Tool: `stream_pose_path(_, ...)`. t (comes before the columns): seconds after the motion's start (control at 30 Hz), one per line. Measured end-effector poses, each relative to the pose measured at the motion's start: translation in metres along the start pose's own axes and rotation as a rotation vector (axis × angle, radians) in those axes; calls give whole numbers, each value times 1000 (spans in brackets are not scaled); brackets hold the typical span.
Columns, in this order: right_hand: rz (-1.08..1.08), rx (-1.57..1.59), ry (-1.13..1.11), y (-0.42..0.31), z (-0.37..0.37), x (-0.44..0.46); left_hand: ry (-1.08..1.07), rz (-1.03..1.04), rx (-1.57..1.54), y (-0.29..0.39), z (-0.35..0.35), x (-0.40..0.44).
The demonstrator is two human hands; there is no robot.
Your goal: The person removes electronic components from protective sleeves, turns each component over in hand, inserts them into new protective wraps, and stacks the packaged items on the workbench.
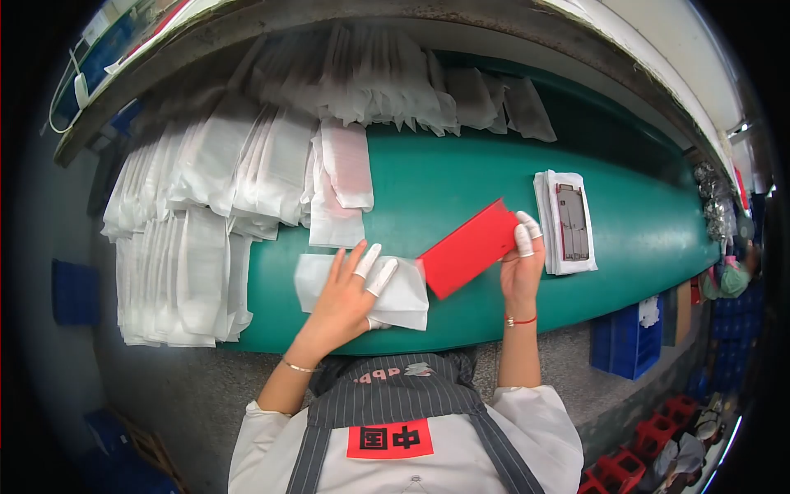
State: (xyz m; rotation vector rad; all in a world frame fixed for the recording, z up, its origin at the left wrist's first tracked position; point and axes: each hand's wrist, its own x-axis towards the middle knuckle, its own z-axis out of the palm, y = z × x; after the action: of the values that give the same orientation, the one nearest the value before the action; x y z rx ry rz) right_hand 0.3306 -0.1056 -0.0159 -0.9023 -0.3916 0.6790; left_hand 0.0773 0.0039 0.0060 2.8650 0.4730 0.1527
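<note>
My right hand, with white finger cots on its fingertips, pinches the right end of a flat red phone housing. The housing is tilted, and its left end is at the right edge of a thin white sleeve; I cannot tell whether it goes inside. My left hand, also in finger cots, holds that sleeve, its fingers over the top and the thumb at the lower edge. To the right, another phone housing lies with its dark inner side up on a small stack of white sleeves.
Rows of filled white sleeves cover the left of the green table, with more along the back under a shelf edge. Blue crates and red stools stand on the right. Another person is at far right.
</note>
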Motion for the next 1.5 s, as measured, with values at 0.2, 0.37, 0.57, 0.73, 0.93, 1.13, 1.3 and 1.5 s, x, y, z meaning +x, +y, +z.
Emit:
stream_pose_path(0.2, 99, -105, 40, 7, 29, 5, 146, -80, -466, -3, 49, -2)
stream_pose_path(0.37, 344, -267, -187, 53, 58, -13, 401, -305, -1417, 9, 56, -3)
stream_pose_path(0.57, 419, -225, -224, 74, 62, -26, 547, -504, -1696, 3, 65, -3)
stream_pose_path(0.73, 528, -269, -235, 74, 58, -56, 634, -510, -1716, 4, 64, -1)
stream_pose_path(0.93, 504, -233, -239, 75, 56, -66, 637, -479, -1768, 1, 68, -3)
stream_pose_path(1.13, 549, -97, -254, 73, 58, -64, 611, -529, -1936, -2, 62, -8)
stream_pose_path(1.3, 555, -65, -254, 74, 57, -66, 588, -477, -1999, -5, 64, -10)
stream_pose_path(1.5, 549, -225, -412, 75, 55, -69, 619, -436, -1904, 4, 52, -8)
